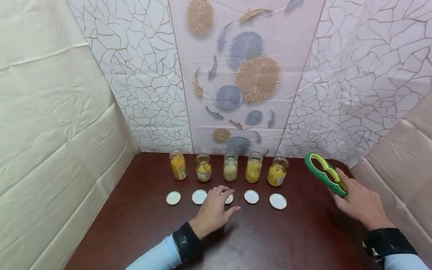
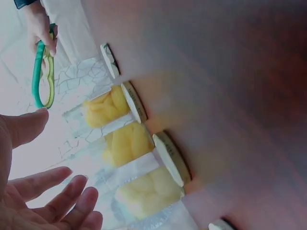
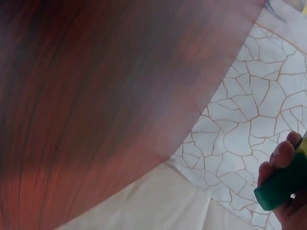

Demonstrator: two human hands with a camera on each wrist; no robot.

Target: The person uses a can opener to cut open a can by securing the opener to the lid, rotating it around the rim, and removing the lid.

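Five open glass jars of yellow fruit stand in a row at the back of the dark table (image 1: 287, 240), from the leftmost jar (image 1: 178, 165) to the rightmost jar (image 1: 277, 171). A white lid lies in front of each. My left hand (image 1: 221, 198) hovers with relaxed, spread fingers over the middle lid (image 1: 230, 199), partly hiding it; whether it touches is unclear. In the left wrist view the left hand (image 2: 43, 191) holds nothing. My right hand (image 1: 351, 197) grips the handle of a green jar opener (image 1: 322, 173), held above the table's right end. The opener's handle end (image 3: 283, 184) shows between fingers (image 3: 280, 155).
Patterned wall sheets close in the table at the back and cream cloth hangs on both sides. Other lids lie at the left (image 1: 173, 198), (image 1: 199, 197) and right (image 1: 251, 196), (image 1: 278, 201). The near half of the table is bare wood.
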